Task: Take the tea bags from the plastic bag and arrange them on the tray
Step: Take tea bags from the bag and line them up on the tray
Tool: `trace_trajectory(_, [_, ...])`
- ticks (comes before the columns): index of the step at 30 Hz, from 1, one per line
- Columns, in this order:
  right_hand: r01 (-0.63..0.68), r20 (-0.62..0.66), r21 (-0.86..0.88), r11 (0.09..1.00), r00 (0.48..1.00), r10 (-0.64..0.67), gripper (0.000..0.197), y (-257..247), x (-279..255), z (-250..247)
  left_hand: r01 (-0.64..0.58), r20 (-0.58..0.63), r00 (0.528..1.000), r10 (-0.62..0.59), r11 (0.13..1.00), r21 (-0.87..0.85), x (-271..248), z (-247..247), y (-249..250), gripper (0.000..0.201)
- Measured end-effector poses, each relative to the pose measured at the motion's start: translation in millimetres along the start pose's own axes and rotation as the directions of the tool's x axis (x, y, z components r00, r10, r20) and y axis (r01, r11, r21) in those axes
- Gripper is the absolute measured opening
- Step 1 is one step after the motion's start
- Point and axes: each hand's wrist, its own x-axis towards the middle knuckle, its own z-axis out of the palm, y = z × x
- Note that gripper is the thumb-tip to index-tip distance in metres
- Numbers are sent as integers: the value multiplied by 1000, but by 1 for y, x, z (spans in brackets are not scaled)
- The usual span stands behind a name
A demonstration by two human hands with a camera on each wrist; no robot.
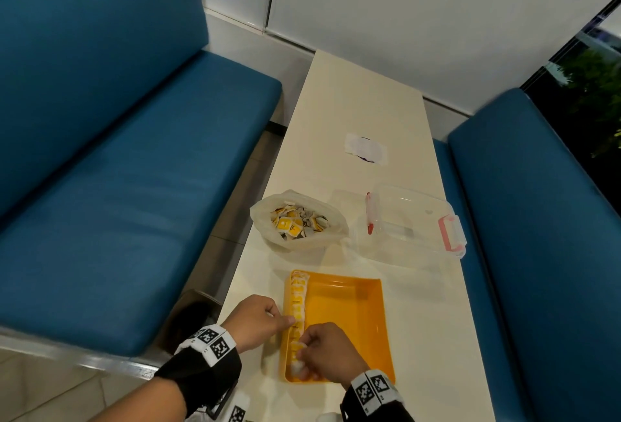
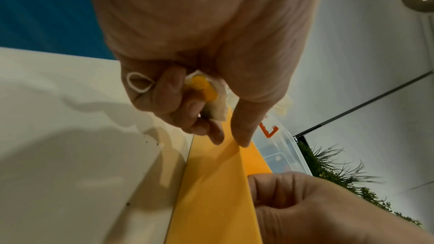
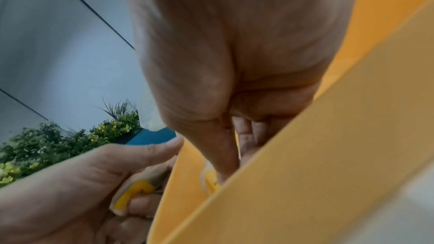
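The orange tray (image 1: 356, 317) lies near the table's front edge, with a row of yellow-and-white tea bags (image 1: 297, 294) standing along its left wall. My left hand (image 1: 285, 319) rests at the tray's left rim and grips a few tea bags (image 2: 204, 90) in its curled fingers. My right hand (image 1: 302, 351) is inside the tray at the near end of the row, its thumb and fingers pinching a tea bag (image 3: 211, 180) against the row. The open plastic bag (image 1: 265, 220) holds many more tea bags and sits behind the tray.
A clear lidded container (image 1: 413, 220) with pink clasps stands right of the bag, and a white paper scrap (image 1: 366, 149) lies farther back. Blue bench seats (image 1: 117, 186) flank the narrow cream table (image 1: 433, 337) on both sides.
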Motion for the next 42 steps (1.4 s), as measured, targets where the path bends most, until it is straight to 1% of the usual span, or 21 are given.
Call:
trace_trajectory(7, [-3,-123,4,1000,992,4,17,0,7,12,13,21,1000,-12,1000,-23,1,2,-2,37])
trace_trajectory(10, [-7,-167,-18,1000,986,3,22,1,7,14,23,43,999,-22,999,-31,1,2,0,40])
trace_trajectory(12, [13,-210,-73,997,977,-28,22,2,8,15,26,55,998,-24,999,-23,0,2,1,41])
trace_trajectory(13, [34,-230,-136,990,971,-65,21,1,7,13,27,57,998,-26,999,-20,0,2,2,42])
trace_trajectory(14, [52,-229,-198,979,968,-98,19,1,6,11,32,59,998,-31,999,-24,-1,3,2,42])
trace_trajectory(16, [96,-170,-288,953,974,-149,16,-1,3,10,42,64,997,-39,998,-47,-1,3,2,43])
trace_trajectory(18, [139,-87,-347,927,980,-179,18,-1,1,10,48,82,996,-43,997,-58,0,3,2,42])
trace_trajectory(20, [150,-57,-392,908,981,-187,22,0,3,13,50,99,994,-45,998,-48,0,4,5,41])
trace_trajectory(25, [151,-95,-419,895,973,-208,30,0,10,18,60,107,993,-53,996,-65,0,3,6,38])
trace_trajectory(32, [169,-122,-411,896,964,-238,28,-7,7,17,86,139,987,-77,995,-59,-2,2,7,37])
trace_trajectory(34, [163,-117,-418,894,966,-231,27,-6,6,16,158,173,975,-139,982,-105,-3,-1,10,36])
trace_trajectory(35, [159,-125,-418,894,965,-230,24,-6,6,15,231,194,961,-197,958,-168,-3,-3,11,35])
trace_trajectory(36, [153,-142,-409,900,963,-228,20,-8,4,13,317,225,939,-261,910,-266,-4,-5,11,33])
trace_trajectory(37, [158,-165,-396,904,957,-240,16,-8,4,9,395,270,913,-305,826,-402,-4,-8,12,30])
trace_trajectory(38, [167,-196,-389,906,946,-259,10,-11,3,5,436,314,898,-308,712,-550,-6,-12,13,26])
trace_trajectory(39, [184,-226,-379,907,932,-283,4,-14,2,1,440,335,898,-285,593,-674,-8,-15,13,22])
trace_trajectory(40, [208,-257,-348,914,916,-306,9,-19,0,-2,421,333,907,-259,509,-751,-10,-19,15,19])
trace_trajectory(41, [243,-288,-311,919,897,-335,19,-24,-1,-5,391,316,919,-234,458,-798,-11,-22,16,17])
trace_trajectory(42, [280,-318,-270,921,877,-360,28,-29,-2,-7,362,299,931,-207,430,-828,-12,-24,18,15])
